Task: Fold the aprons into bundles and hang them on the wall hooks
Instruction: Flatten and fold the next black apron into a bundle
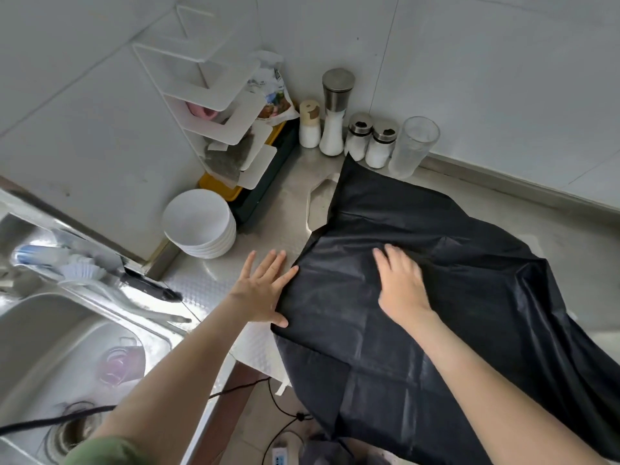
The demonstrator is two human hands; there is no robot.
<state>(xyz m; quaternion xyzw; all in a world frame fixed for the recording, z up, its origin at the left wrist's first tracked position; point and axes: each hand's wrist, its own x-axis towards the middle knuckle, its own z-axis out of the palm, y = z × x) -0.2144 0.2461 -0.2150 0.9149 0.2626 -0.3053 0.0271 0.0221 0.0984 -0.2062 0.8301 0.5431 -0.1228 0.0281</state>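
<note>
Now the black apron lies spread across the steel desk, its near part hanging over the front edge and its far corner reaching the shakers by the wall. A white strap curls on the desk at its upper left side. The left hand lies flat at the apron's left edge, fingers spread wide and straight, thumb touching the cloth. The right hand presses palm-down on the middle of the apron, fingers straight, holding nothing. A stack of white bowls stands just left of the hands, and a sink sits further left.
</note>
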